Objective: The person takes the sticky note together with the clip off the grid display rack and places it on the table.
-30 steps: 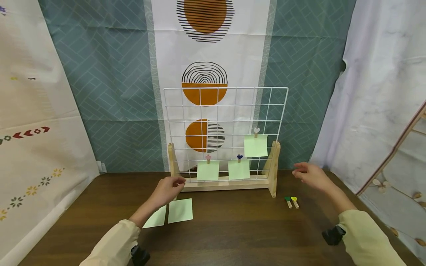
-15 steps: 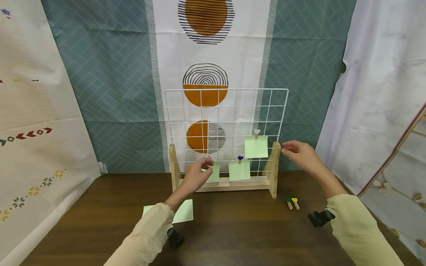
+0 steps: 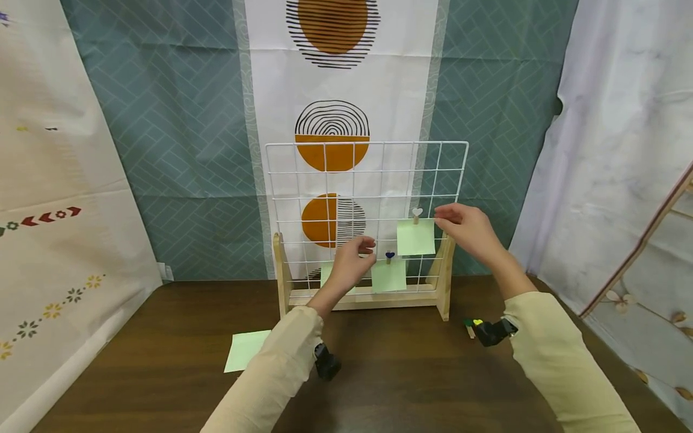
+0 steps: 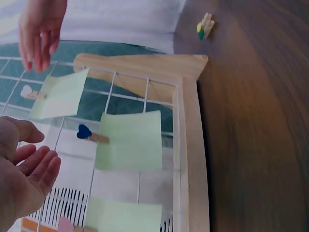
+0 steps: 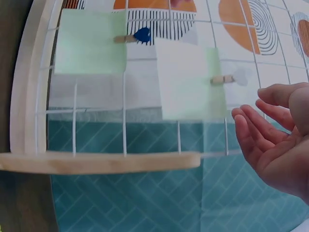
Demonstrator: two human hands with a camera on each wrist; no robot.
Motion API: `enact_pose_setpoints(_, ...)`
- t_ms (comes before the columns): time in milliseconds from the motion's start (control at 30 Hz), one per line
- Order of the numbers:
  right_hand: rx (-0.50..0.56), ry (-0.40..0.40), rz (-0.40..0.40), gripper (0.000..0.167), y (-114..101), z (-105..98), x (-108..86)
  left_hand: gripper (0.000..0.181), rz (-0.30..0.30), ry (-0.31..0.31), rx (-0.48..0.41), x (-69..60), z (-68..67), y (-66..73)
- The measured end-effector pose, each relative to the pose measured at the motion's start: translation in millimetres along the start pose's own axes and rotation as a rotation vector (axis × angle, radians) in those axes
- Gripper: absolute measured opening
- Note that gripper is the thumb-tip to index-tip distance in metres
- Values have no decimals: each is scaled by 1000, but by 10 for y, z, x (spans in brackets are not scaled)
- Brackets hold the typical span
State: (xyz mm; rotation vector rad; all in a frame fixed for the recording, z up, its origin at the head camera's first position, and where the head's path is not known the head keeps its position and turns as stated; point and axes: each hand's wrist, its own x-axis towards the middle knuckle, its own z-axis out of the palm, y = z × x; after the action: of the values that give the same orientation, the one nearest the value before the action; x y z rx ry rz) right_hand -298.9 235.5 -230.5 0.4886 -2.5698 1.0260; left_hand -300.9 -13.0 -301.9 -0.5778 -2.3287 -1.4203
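Across the back, it's a green curtain [image 3: 178, 120] with a pale brick pattern, and down its middle runs a white panel [image 3: 408, 84], stacked with orange-and-black circles [image 3: 332, 27]! Over on the left, cream cloth [image 3: 65, 162], sporting flowers [image 3: 52, 311] under red arrowheads [image 3: 46, 217]. Out right, pale marbled cloth [image 3: 612, 150], brown leaves [image 3: 684, 394] low down. Beneath, a dark brown worktop [image 3: 400, 379].

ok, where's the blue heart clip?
Head view: blue heart clip low on the white grid, clipped to the middle green note, just right of the left hand.
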Motion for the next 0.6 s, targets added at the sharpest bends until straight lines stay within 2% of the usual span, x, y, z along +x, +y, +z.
enact_pose_setpoints(300, 57, -31, 27, 36, -200, 80, 170, 37, -61, 5, -32, 144, 227, 125)
enact_pose_setpoints(600, 77, -82, 50, 37, -224, 148, 299, 37, -142, 24, -55, 176, 444, 142)
